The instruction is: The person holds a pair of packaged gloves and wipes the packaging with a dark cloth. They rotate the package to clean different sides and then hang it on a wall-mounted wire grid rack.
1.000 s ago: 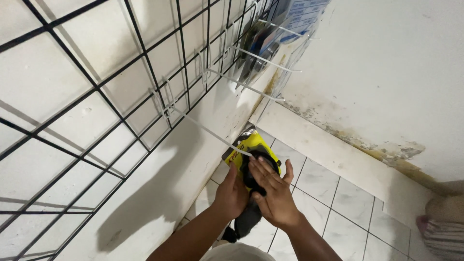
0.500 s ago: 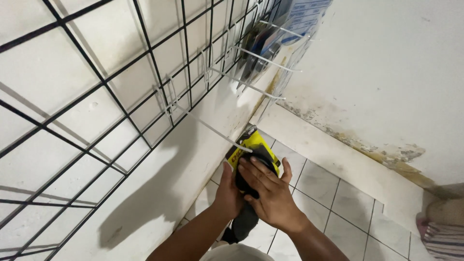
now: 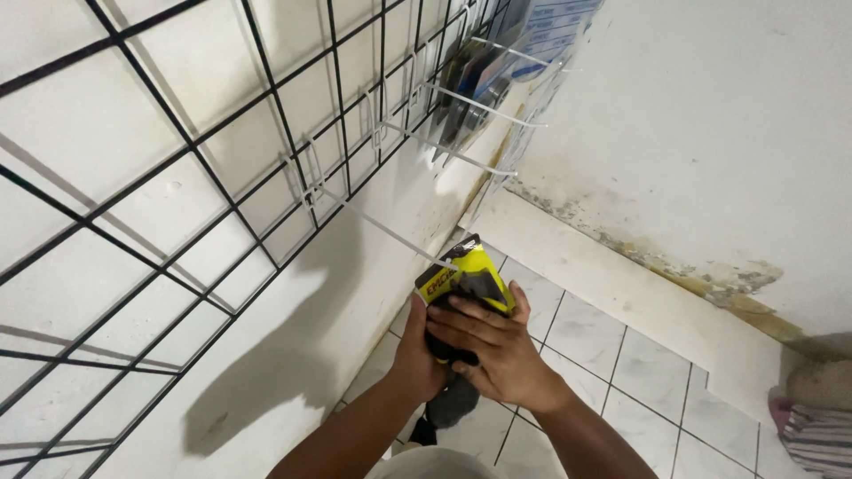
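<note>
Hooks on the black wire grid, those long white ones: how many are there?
4 white hooks show: one reaching the yellow package both hands hold, one empty, two carrying packets higher up. More may hide behind.

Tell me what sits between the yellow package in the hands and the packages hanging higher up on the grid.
In the head view, one bare white hook juts from the black wire grid between the yellow package and the hanging packages; otherwise only white wall.

yellow and black packaged item [image 3: 466, 282], black wire grid [image 3: 266, 160], white wall tiles [image 3: 80, 80], white floor tiles [image 3: 586, 333], striped cloth [image 3: 821, 439].
</note>
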